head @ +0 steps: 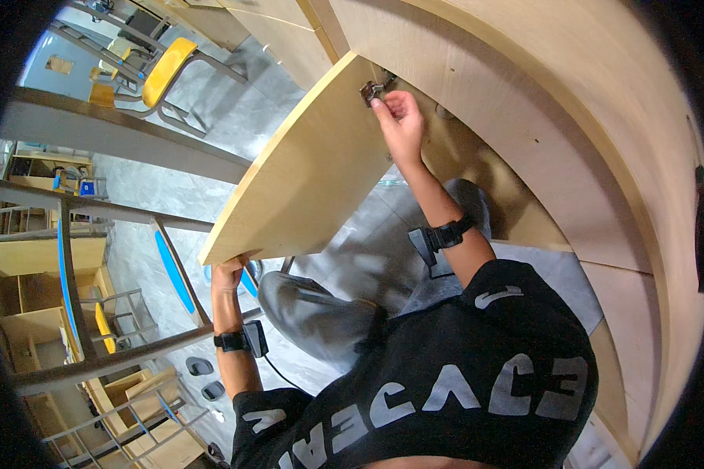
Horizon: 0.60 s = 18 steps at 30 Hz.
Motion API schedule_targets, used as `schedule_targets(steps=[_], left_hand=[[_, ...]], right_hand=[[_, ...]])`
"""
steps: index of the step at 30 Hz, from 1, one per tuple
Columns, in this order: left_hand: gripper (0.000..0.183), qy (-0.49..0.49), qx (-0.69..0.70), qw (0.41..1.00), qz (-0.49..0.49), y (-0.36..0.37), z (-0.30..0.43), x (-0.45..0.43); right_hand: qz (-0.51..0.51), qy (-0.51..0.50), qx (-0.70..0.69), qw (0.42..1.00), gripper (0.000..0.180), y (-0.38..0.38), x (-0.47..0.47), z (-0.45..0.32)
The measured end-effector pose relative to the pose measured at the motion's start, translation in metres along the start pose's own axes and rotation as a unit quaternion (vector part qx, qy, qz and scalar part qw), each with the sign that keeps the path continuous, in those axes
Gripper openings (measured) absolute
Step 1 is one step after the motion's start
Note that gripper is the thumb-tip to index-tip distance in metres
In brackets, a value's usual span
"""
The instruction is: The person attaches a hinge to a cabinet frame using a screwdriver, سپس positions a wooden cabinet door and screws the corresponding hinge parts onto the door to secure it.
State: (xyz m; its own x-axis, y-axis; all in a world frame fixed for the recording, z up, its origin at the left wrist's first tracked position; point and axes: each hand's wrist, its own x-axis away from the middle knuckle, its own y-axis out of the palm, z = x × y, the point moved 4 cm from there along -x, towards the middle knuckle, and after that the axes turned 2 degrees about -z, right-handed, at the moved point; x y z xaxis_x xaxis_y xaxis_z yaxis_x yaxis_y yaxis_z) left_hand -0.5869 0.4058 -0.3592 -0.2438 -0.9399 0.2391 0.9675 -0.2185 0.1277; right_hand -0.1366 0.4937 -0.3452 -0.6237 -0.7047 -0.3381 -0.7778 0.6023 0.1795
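A light wooden cabinet door [305,170] stands swung out from a wooden cabinet [540,140]. Near the door's far top corner is a metal hinge [371,92], with my right hand [400,117] at it, thumb and fingertips touching or very close to the metal. The fingers are curled; nothing loose shows between them. My left hand [230,272] grips the door's near lower edge, with its fingers partly hidden behind the panel. The cabinet's shadowed interior shows behind my right forearm.
Grey metal rails [123,135] of a bed frame or rack run along the left. Beyond them stand a yellow-seated chair [167,70] and wooden shelving. My bent knees are below the door, over the grey tiled floor [364,234]. A cable hangs from my left wrist device.
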Motion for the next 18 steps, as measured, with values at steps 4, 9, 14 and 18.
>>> schedule_targets(steps=[4,9,14,18], left_hand=[[0.043,0.034,0.015,0.999,0.002,0.026,0.011,0.013],[0.047,0.003,-0.001,1.000,0.015,0.011,0.007,0.020],[0.041,-0.021,-0.038,0.999,-0.010,0.017,0.008,0.021],[0.040,-0.021,-0.018,1.000,-0.002,0.009,0.011,0.030]], right_hand=[[-0.051,0.010,0.043,0.998,0.026,0.008,-0.001,-0.028],[-0.047,-0.075,0.118,0.989,0.023,0.001,-0.014,-0.034],[-0.120,0.080,0.026,0.989,0.025,-0.006,-0.024,-0.009],[-0.201,0.145,0.026,0.969,0.027,0.004,-0.027,-0.006]])
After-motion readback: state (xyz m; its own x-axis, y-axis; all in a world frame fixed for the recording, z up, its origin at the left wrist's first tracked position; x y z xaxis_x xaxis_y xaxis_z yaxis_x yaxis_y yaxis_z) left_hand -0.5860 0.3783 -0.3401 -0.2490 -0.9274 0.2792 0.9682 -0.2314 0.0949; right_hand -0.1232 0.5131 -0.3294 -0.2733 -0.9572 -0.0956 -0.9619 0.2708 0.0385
